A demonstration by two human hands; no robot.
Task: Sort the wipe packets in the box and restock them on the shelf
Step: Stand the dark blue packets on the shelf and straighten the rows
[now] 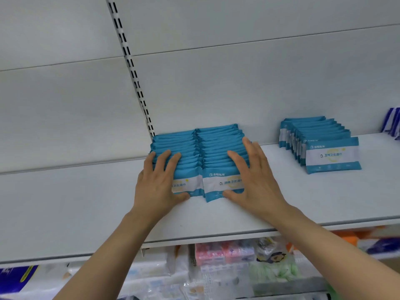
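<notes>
Two rows of blue-and-white wipe packets (207, 152) stand side by side on the white shelf (86, 202), leaning back toward the rear panel. My left hand (158, 182) lies on the left row, fingers straight over the packet tops and thumb under the front packet. My right hand (253, 178) lies on the right row the same way, thumb at the front packet's (223, 185) lower edge. A third row of the same packets (320, 144) stands further right on the shelf, untouched. The box is out of view.
A slotted upright (129, 66) runs down the back panel, meeting the shelf just left of the packets. A blue-striped package (392, 123) sits at the far right. Below the shelf edge hang colourful tissue and wipe packs (227, 254).
</notes>
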